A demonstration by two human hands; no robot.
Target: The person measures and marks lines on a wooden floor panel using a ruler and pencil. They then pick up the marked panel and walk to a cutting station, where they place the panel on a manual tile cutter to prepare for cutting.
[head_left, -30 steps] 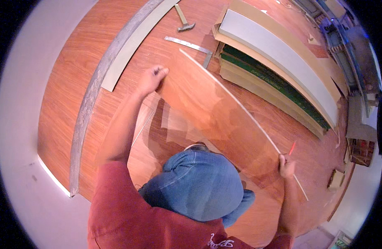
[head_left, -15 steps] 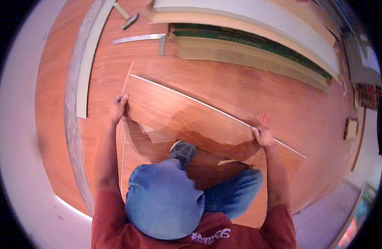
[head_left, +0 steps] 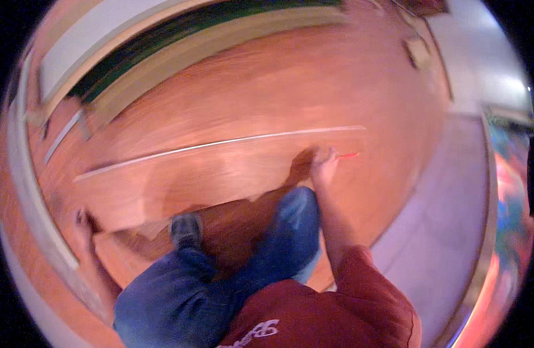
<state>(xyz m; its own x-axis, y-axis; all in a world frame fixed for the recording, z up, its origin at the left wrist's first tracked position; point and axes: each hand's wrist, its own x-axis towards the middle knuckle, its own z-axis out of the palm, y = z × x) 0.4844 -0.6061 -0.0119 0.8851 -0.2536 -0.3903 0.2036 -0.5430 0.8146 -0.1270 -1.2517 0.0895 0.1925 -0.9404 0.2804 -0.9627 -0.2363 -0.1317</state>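
Head: carton (head_left: 99, 53) holds pale panel (head_left: 87, 37) (right hand (head_left: 323, 164) grips red stick (head_left: 348, 155)).

So the floor here is reddish-brown wood-grain planking (head_left: 388, 98), with a greyish-lilac bare strip (head_left: 438, 232) around 3 to 4 o'clock. Sitting on the planking: a long cardboard carton (head_left: 174, 58) at 11, an L-shaped metal square (head_left: 63, 138) just past 9, a long grey bar (head_left: 75, 284) down toward 8, and a wood-grain plank (head_left: 220, 174) mid-floor (too blurry to tell if it's fully flat).
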